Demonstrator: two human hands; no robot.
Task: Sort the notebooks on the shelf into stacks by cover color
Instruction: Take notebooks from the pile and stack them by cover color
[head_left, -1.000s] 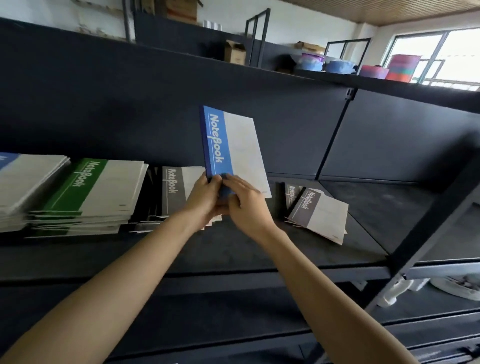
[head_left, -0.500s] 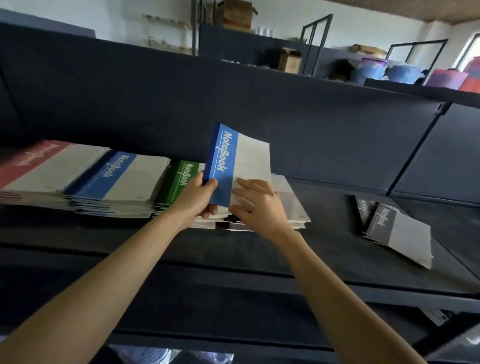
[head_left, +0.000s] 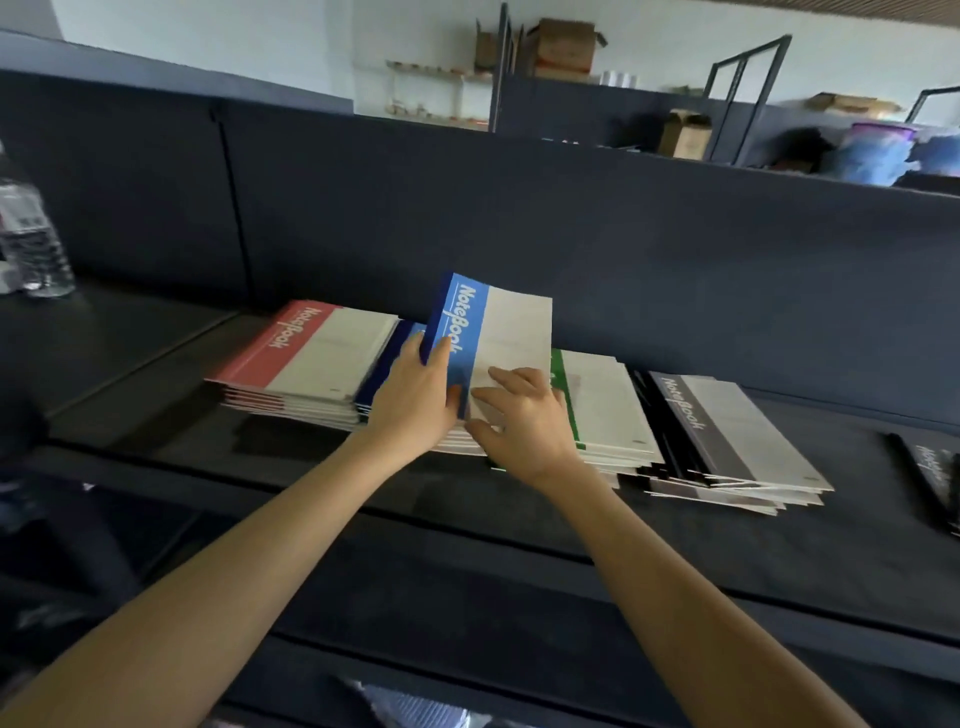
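A blue-spined notebook (head_left: 493, 332) stands tilted above the row of stacks on the dark shelf (head_left: 467, 499). My left hand (head_left: 415, 400) grips its spine near the bottom. My right hand (head_left: 524, 421) holds its lower front cover, fingers spread on the white part. Under it lies the blue stack (head_left: 387, 358), mostly hidden by my left hand. The red stack (head_left: 306, 358) lies to the left, the green stack (head_left: 602, 405) to the right, then the grey stack (head_left: 727, 431).
A clear water bottle (head_left: 28, 239) stands at the far left of the shelf. Loose grey notebooks (head_left: 930, 473) lie at the right edge. The shelf's dark back panel (head_left: 571, 234) rises close behind the stacks. Cardboard boxes (head_left: 563, 47) sit on racks beyond.
Both hands have carried the blue notebook leftward, from over the grey and green stacks to over the blue stack. The view has swung left, bringing the red stack and bottle in.
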